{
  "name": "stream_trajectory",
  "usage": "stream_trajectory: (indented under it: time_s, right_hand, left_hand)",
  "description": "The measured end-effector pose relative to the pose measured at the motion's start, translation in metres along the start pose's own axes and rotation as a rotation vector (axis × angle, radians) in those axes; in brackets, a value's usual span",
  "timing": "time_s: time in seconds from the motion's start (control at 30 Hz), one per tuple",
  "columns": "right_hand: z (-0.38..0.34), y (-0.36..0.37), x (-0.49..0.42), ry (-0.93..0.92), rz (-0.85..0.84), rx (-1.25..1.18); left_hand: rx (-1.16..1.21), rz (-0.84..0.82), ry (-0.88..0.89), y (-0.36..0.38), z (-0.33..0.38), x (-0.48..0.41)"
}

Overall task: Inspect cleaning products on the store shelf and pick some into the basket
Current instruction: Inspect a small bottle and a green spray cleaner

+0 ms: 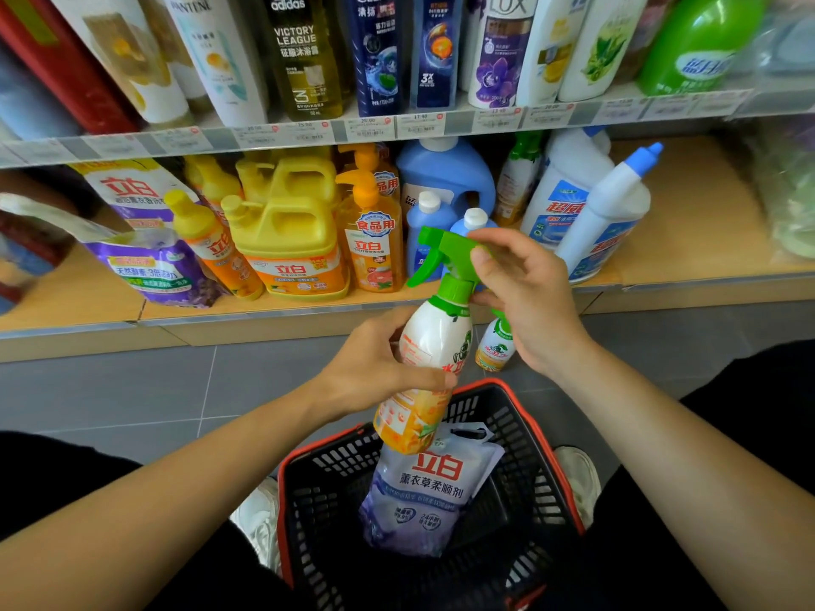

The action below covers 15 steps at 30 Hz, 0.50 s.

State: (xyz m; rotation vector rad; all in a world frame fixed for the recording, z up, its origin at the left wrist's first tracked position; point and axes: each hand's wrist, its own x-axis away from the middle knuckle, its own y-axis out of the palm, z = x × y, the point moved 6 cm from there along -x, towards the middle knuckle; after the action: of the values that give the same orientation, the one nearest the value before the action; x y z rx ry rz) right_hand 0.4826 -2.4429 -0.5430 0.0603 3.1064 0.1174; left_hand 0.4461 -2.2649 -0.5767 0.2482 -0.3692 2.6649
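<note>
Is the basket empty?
No, a purple and white pouch lies inside the basket, below the spray bottle that the left hand and right hand hold.

Your left grip [375,368] covers the middle of the spray bottle's [434,341] label. Your right grip [525,293] hides the back of its green head and the top of a smaller spray bottle [495,351] behind. The held bottle's base blocks the top of the softener pouch [423,491] in the basket [539,438], whose near end is cut off by the bottom edge. The top-shelf bottles [304,55] lose their caps to the upper edge. The price tags [370,125] are too small to read, and the packs at far right [789,191] are blurred.
</note>
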Motion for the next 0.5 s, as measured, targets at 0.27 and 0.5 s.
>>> stream_trajectory:
  time_s: [0.27,0.5]
  right_hand:
    - [-0.004,-0.007,0.001,-0.134,0.151,0.229]
    - [-0.001,-0.003,0.000,-0.077,0.112,0.204]
  left_hand:
    - [-0.113,0.053,0.029,0.004,0.012,0.001]
    - [-0.156,0.080,0.026,0.003,0.019,0.004]
